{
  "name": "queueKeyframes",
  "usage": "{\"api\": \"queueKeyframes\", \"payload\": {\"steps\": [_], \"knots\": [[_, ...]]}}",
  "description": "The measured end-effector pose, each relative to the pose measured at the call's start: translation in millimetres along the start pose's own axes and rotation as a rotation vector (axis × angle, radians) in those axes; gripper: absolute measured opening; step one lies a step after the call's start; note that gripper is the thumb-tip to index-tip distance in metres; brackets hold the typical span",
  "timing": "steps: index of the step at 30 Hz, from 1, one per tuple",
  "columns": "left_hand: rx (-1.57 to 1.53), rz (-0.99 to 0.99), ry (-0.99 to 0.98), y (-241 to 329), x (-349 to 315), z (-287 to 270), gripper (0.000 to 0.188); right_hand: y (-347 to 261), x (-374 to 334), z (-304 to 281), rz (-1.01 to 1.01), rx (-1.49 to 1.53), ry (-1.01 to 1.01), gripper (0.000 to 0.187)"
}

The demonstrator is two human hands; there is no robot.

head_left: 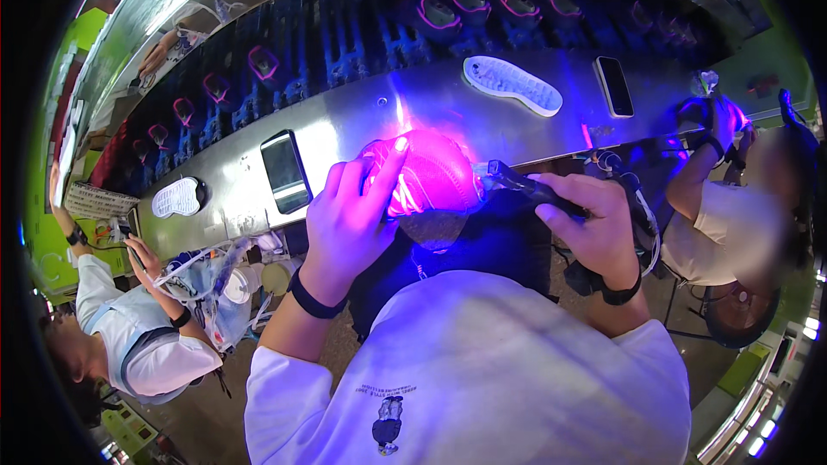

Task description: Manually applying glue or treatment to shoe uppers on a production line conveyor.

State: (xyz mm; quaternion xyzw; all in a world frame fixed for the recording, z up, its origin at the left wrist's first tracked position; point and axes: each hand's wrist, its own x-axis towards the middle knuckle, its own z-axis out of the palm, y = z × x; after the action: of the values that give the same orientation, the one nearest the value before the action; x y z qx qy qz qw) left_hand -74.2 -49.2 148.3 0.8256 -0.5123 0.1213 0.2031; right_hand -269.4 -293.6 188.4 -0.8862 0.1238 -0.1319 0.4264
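From afar, I clamp my left hand's fingers on a pink-lit shoe at the desk's near edge, my right hand's around a black tool.

This is a workshop for shoes, arranged as a production line. Its long metal tabletop bears two pale soles, and a shoe, lit pink and violet, is held at its near edge. Beyond the tabletop, a dark slatted rack runs alongside, carrying pink-rimmed pieces in spaced rows. On the tabletop's near side are other people: one worker toward its left end, a second worker toward its right. White tubing hangs just below its left part.
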Motion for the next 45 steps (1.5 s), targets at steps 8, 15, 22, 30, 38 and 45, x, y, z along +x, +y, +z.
{"api": "queueKeyframes", "payload": {"steps": [8, 15, 22, 30, 38, 45], "knots": [[-0.174, -0.052, -0.18, 7, 17, -6, 0.091, 26, 15, -14, -0.161, -0.078, -0.006, 0.039], [-0.837, -0.197, -0.271, 3, 11, 26, 0.092, 69, 24, 31, 0.08, 0.525, -0.038, 0.034], [-1.125, -0.39, -0.335, 13, 23, 37, 0.096, 58, 61, 17, 0.14, 0.507, -0.019, 0.034], [-1.151, -0.404, -0.421, 4, 30, 30, 0.094, 61, 82, 8, -0.043, 0.259, -0.087, 0.036], [-1.276, -0.5, -0.479, -10, 13, 33, 0.074, 66, 81, 24, 0.02, 0.293, -0.183, 0.036], [-1.655, -0.825, -0.431, -9, -3, 37, 0.06, 74, 44, 63, 0.159, 0.386, -0.179, 0.033]]}}
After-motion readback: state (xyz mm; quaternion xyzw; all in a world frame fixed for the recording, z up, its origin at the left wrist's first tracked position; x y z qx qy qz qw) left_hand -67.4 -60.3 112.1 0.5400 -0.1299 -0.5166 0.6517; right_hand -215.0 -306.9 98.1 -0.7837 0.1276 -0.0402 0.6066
